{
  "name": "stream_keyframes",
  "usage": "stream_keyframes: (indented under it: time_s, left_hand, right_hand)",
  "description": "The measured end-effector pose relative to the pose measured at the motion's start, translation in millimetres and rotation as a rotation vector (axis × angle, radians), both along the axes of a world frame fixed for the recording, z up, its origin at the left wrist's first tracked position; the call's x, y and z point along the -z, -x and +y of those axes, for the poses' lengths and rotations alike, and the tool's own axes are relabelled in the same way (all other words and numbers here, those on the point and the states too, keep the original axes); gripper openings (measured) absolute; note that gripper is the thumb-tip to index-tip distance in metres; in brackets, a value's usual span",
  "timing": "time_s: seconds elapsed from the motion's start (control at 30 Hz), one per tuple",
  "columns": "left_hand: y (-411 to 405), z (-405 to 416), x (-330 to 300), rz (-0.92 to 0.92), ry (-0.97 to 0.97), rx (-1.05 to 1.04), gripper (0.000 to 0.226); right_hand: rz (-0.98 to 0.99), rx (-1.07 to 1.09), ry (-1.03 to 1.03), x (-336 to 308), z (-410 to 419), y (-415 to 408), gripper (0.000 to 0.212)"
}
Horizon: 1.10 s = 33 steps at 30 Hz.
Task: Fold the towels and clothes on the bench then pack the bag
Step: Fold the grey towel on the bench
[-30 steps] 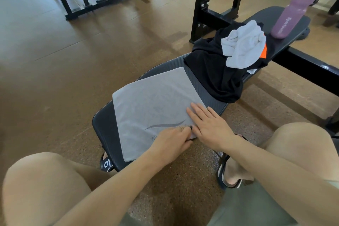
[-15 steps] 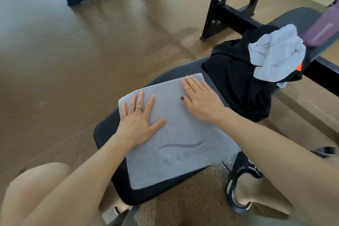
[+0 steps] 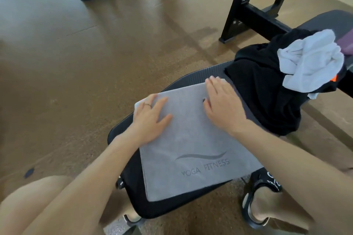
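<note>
A flat grey rectangular microfibre towel [image 3: 191, 150] printed with "YOGA FITNESS" lies spread on the near end of the black padded workout bench [image 3: 191, 80]. Taking the towel as landmark: the left hand [image 3: 150, 118], a thin ring on one finger, lies flat with fingers straight on its far-left corner, grasping nothing. The right hand [image 3: 221, 105] lies flat with straight fingers on its far-right corner, fingertips reaching the far edge, also grasping nothing. Right of the towel, just beside it on the bench, sits a crumpled black garment [image 3: 261, 89] with a bunched white cloth [image 3: 309, 63] on top. Below the towel's right corner, a foot in a black slide sandal [image 3: 259, 183] rests on the brown floor [image 3: 76, 63].
</note>
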<state>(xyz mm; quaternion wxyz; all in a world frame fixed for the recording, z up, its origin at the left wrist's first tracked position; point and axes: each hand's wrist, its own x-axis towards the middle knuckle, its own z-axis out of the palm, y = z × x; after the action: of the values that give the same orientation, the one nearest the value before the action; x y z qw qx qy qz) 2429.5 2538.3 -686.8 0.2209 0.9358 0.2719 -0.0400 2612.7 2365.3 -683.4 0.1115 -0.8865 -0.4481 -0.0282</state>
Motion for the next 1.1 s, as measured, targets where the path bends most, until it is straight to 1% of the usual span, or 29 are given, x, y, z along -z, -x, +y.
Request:
stream_keyframes:
  time_s: [0.03, 0.07, 0.13, 0.17, 0.2, 0.23, 0.3, 0.43, 0.53, 0.6, 0.73, 0.8, 0.87, 0.97, 1.03, 1.1]
  left_hand:
    - [-1.6, 12.5, -3.9, -0.059, 0.031, -0.088, 0.068]
    - [-0.8, 25.0, -7.1, -0.066, 0.036, -0.172, 0.066]
    - [5.9, 48.3, -8.2, 0.029, 0.081, -0.311, 0.066]
    - [11.4, 55.5, -7.5, 0.07, 0.159, -0.359, 0.066]
    - [16.4, 59.7, -6.5, 0.074, 0.26, -0.394, 0.065]
    - [20.1, 60.7, -6.6, 0.038, 0.344, -0.422, 0.064]
    - [24.6, 59.8, -7.2, -0.083, 0.393, -0.447, 0.055]
    - [27.2, 51.0, -12.5, -0.242, 0.322, -0.417, 0.027]
    - [29.3, 45.4, -16.5, -0.304, 0.309, -0.411, 0.014]
    - [29.3, 44.6, -17.4, -0.326, 0.28, -0.392, 0.012]
    - [28.2, 44.9, -20.3, -0.371, 0.254, -0.396, 0.024]
    - [31.1, 43.0, -23.7, -0.363, 0.223, -0.378, 0.027]
    - [38.2, 40.9, -28.3, -0.362, 0.182, -0.372, 0.03]
    - [51.7, 39.2, -34.7, -0.39, 0.106, -0.346, 0.037]
    - [60.9, 37.2, -41.6, -0.392, -0.014, -0.248, 0.036]
    - [70.2, 34.8, -51.3, -0.384, -0.154, -0.132, 0.027]
  right_hand:
    - [0.046, -0.076, -0.11, -3.7, -0.6, 32.2, 0.054]
    - [0.102, -0.16, -0.172, -7.4, -3.0, 66.7, 0.045]
    - [0.172, -0.325, -0.145, -14.8, -9.8, 134.1, 0.023]
    - [0.19, -0.4, -0.111, -17.6, -14.7, 164.3, 0.017]
    - [0.204, -0.458, -0.077, -18.7, -19.6, 189.6, 0.017]
    - [0.208, -0.493, -0.039, -17.9, -24.0, 209.1, 0.021]
    - [0.161, -0.489, 0.04, -11.2, -30.0, 230.1, 0.029]
    - [0.039, -0.476, 0.129, -1.9, -32.4, 238.2, 0.03]
    - [-0.034, -0.519, 0.277, -6.4, -25.6, 247.5, 0.036]
    - [-0.072, -0.516, 0.352, -15.9, -18.0, 256.9, 0.032]
    - [-0.135, -0.525, 0.431, -33.0, -10.9, 263.1, 0.033]
    - [-0.107, -0.522, 0.409, -41.6, -18.0, 260.4, 0.026]
    - [-0.013, -0.513, 0.399, -46.8, -30.7, 255.6, 0.019]
    - [0.082, -0.479, 0.291, -50.9, -53.5, 246.5, 0.029]
    - [0.177, -0.442, 0.182, -58.5, -70.3, 239.0, 0.026]
    - [0.267, -0.348, 0.073, -70.3, -88.6, 225.7, 0.019]
